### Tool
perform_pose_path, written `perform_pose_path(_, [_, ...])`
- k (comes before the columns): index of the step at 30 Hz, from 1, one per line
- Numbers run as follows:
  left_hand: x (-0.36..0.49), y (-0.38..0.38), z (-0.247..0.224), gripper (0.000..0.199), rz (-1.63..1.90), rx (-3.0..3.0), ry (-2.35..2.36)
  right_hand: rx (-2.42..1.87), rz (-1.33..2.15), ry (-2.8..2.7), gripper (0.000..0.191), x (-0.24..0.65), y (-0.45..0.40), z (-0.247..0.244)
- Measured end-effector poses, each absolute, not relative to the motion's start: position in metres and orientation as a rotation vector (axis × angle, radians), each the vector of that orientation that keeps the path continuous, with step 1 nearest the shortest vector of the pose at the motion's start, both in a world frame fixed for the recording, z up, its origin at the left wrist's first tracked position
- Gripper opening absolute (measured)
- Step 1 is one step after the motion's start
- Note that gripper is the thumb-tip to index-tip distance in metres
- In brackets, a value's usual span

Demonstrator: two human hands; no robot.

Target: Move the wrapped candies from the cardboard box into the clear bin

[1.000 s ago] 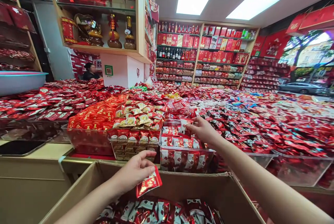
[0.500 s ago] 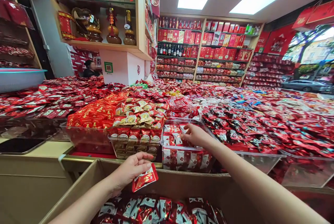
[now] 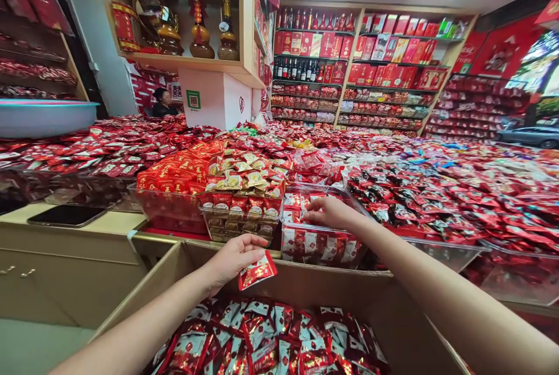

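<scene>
My left hand (image 3: 240,257) holds a red and white candy packet (image 3: 258,271) between thumb and fingers, over the near part of a cardboard box (image 3: 301,275). Many red and white packets (image 3: 266,334) lie inside that box. My right hand (image 3: 327,212) reaches into a clear plastic bin (image 3: 323,250) of similar packets just behind the box. Its fingers are bent down at the packets; whether they grip one is hidden. Left of this bin stands a clear bin of gold and red packets (image 3: 247,203).
Heaps of red packets (image 3: 406,200) spread to the right and behind. A dark tablet (image 3: 67,215) lies on the counter at left, near a pale blue basin (image 3: 46,119). A wooden display cabinet (image 3: 174,63) overhangs the counter. One person (image 3: 162,104) is in the background.
The view has tilted down and turned left, showing more of the cardboard box. My left hand still holds its packet, and my right hand remains at the bin.
</scene>
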State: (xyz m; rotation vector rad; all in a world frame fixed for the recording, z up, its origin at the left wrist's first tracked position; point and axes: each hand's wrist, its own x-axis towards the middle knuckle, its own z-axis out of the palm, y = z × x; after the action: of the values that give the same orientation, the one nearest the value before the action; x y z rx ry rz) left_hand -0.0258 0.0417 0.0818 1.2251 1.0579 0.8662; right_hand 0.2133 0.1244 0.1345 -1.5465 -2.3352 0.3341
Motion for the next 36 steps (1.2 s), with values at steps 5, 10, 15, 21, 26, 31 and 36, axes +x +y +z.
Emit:
perform_pose_path(5, [-0.012, 0.028, 0.098, 0.029, 1.091, 1.314, 1.070, -1.178, 0.026, -2.015, 0.025, 0.206, 0.084, 0.147])
perform_pose_path(10, [0.008, 0.009, 0.118, 0.032, 1.222, 1.514, 0.931, -1.128, 0.715, -1.983, 0.029, 0.181, 0.016, 0.125])
perform_pose_path(15, [0.013, 0.003, 0.109, 0.032, 1.108, 1.522, 0.923, -1.008, 1.370, -1.652, 0.029, 0.173, 0.000, 0.092])
perform_pose_path(21, [0.007, 0.010, 0.089, 0.022, 0.741, 1.589, 0.920, -1.078, 1.278, -1.710, 0.028, 0.181, 0.003, 0.073])
perform_pose_path(26, [0.007, 0.011, 0.092, 0.030, 0.694, 1.669, 1.014, -1.046, 1.219, -1.763, 0.024, 0.179, 0.004, 0.067])
perform_pose_path(31, [-0.011, 0.028, 0.102, 0.025, 0.861, 2.050, 1.231, -1.031, 0.964, -1.863, 0.020, 0.187, 0.004, 0.087])
perform_pose_path(36, [-0.032, 0.049, 0.091, 0.025, 0.758, 2.278, 1.407, -1.096, 0.438, -1.686, 0.021, 0.225, 0.037, 0.147])
